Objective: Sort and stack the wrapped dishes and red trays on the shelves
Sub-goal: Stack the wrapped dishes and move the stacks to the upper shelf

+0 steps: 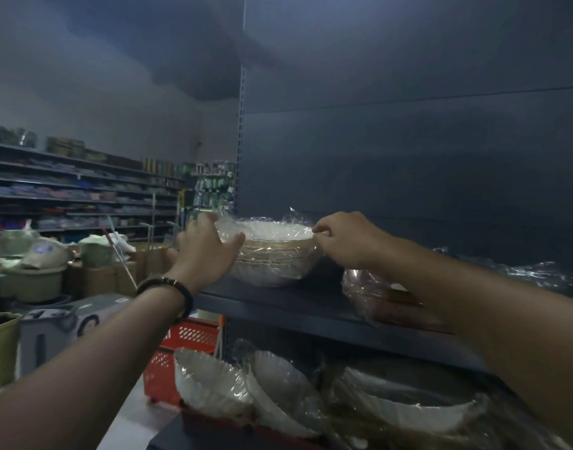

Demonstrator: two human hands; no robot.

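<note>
Two hands on one wrapped bowl stack [272,258], which stands at left end of upper shelf [311,308]. Left hand [207,251]: fingers spread and curved round stack's left side, thumb on near face. Right hand [347,241]: fingertips pinch wrap at right rim. Second wrapped stack [373,297] just right of first, same shelf, partly hidden by right arm. Below this shelf: three wrapped white dishes [210,381] seen, leaning together; dim light, count not sure. One red basket [187,345] left of them. One dark bracelet [168,287] on left wrist.
</note>
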